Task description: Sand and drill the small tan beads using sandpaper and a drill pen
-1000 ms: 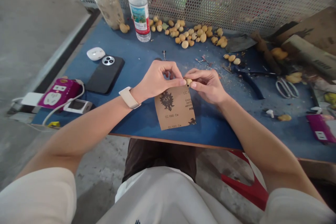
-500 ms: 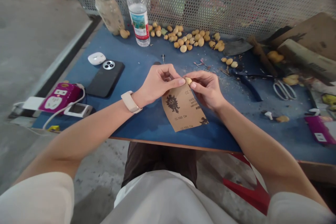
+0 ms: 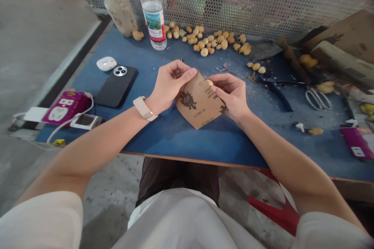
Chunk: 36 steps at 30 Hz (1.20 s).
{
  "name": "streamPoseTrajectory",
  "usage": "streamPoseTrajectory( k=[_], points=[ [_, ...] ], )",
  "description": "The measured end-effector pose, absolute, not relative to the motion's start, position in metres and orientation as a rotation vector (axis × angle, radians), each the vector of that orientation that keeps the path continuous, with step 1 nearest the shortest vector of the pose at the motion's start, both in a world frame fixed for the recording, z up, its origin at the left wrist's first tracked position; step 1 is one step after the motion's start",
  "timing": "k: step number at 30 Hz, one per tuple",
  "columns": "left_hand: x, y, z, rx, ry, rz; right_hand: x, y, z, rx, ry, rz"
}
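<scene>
Brown printed sandpaper (image 3: 198, 103) hangs over the blue table, its top corner pinched between the thumb and fingers of my left hand (image 3: 172, 83). My right hand (image 3: 230, 93) is closed on a small tan gourd (image 3: 209, 83), held against the sheet's right side. The sheet's printed back faces me, and its lower corner points toward the table's front edge. Beyond my hands, several similar tan gourds (image 3: 223, 44) lie along the back of the table. Part of the held gourd is hidden by my right fingers.
A water bottle (image 3: 154, 23) and a cloudy jar (image 3: 120, 13) stand at the back left. A phone (image 3: 116, 86), white case (image 3: 106, 63) and pink power strip (image 3: 66, 107) lie left. Pliers (image 3: 279, 95), scissors (image 3: 318, 98) and cardboard (image 3: 344, 39) are right.
My left hand has moved up and left, drawing the sandpaper's top corner away from my right hand. The sheet has turned and risen. My right hand still holds the gourd.
</scene>
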State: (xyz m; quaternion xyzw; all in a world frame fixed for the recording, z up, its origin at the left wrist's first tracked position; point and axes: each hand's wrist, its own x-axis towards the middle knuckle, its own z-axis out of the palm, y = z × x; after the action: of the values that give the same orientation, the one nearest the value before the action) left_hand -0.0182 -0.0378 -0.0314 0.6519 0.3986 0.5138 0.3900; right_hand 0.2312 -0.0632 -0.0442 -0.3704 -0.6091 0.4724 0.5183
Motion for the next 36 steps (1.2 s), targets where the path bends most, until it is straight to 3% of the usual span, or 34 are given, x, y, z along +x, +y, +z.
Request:
streamPoseTrajectory(
  k=[8, 10, 15, 23, 30, 36],
  points=[
    [-0.043, -0.04, 0.007, 2.268, 0.882, 1.667, 0.266, -0.013, -0.059, -0.861, -1.34, 0.863],
    [-0.039, -0.053, 0.011, 2.5, 0.688, 1.476, 0.273, -0.007, -0.058, -0.871, -1.341, 0.819],
    [-0.024, -0.069, -0.004, 2.826, 0.266, 0.619, 0.277, -0.012, -0.044, -0.855, -1.351, 0.9],
    [-0.023, -0.065, -0.024, 2.744, 0.74, 0.545, 0.275, -0.02, -0.043, -0.85, -1.46, 1.025],
    [-0.033, -0.045, -0.037, 2.632, 1.009, 0.402, 0.267, -0.037, -0.036, -0.915, -2.038, 0.606],
    [-0.034, -0.042, -0.037, 2.609, 1.035, 0.413, 0.267, -0.041, -0.03, -0.822, -2.391, 0.556]
  ],
)
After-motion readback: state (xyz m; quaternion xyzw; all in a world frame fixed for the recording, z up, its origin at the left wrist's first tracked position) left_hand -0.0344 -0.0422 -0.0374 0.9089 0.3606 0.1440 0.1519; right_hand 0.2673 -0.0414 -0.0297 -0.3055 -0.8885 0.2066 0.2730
